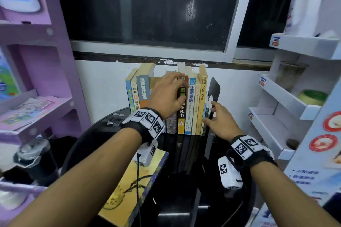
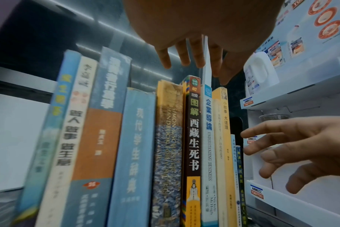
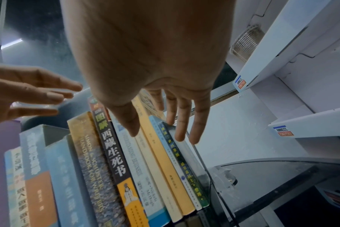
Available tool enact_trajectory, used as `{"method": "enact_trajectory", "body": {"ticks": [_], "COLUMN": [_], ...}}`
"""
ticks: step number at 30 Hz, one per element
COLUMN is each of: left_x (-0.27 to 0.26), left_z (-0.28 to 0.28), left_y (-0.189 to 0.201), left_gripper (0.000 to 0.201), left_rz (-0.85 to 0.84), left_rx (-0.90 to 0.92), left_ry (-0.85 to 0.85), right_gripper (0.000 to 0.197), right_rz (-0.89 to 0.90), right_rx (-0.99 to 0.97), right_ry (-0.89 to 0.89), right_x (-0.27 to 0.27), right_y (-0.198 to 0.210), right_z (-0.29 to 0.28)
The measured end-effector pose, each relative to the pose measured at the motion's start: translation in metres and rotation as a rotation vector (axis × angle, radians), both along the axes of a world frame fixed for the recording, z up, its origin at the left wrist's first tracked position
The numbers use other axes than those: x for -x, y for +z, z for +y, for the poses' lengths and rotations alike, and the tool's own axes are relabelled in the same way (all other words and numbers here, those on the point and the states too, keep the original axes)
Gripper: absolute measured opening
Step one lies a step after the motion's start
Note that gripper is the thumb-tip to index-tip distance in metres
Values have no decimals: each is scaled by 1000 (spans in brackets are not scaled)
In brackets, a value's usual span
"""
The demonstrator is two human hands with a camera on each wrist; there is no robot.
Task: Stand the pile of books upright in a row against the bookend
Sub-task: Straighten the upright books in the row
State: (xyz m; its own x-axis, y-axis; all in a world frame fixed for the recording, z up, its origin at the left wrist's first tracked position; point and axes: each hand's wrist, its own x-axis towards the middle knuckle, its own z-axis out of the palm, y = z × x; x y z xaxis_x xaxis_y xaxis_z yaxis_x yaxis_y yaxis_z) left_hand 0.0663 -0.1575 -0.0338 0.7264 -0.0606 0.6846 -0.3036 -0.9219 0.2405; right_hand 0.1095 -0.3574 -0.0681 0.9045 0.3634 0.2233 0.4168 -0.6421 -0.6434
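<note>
Behind left hand (image 1: 167, 96), book spines hidden

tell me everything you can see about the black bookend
The black bookend is a thin, flat upright plate, metal by its look, with rounded top corners and a pale cutout lower down. It stands on the dark round table at the right end of the row of books. The right hand lies open at its lower edge.
</note>
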Motion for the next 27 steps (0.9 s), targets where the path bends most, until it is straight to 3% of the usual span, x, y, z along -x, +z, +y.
{"method": "enact_trajectory", "body": {"ticks": [6, 15, 27], "left_x": [38, 87, 123], "left_z": [28, 74, 94], "left_y": [-15, -41, -72], "left_gripper": [31, 58, 76], "left_rz": [118, 616, 1034], "left_rx": [46, 152, 403], "left_ry": [21, 169, 208], "right_gripper": [56, 79, 96], "right_rz": [44, 235, 351], "right_rx": [35, 384, 623], "right_ry": [20, 188, 278], "right_x": [24, 53, 81], "right_y": [5, 2, -21], "right_z": [9, 46, 104]}}
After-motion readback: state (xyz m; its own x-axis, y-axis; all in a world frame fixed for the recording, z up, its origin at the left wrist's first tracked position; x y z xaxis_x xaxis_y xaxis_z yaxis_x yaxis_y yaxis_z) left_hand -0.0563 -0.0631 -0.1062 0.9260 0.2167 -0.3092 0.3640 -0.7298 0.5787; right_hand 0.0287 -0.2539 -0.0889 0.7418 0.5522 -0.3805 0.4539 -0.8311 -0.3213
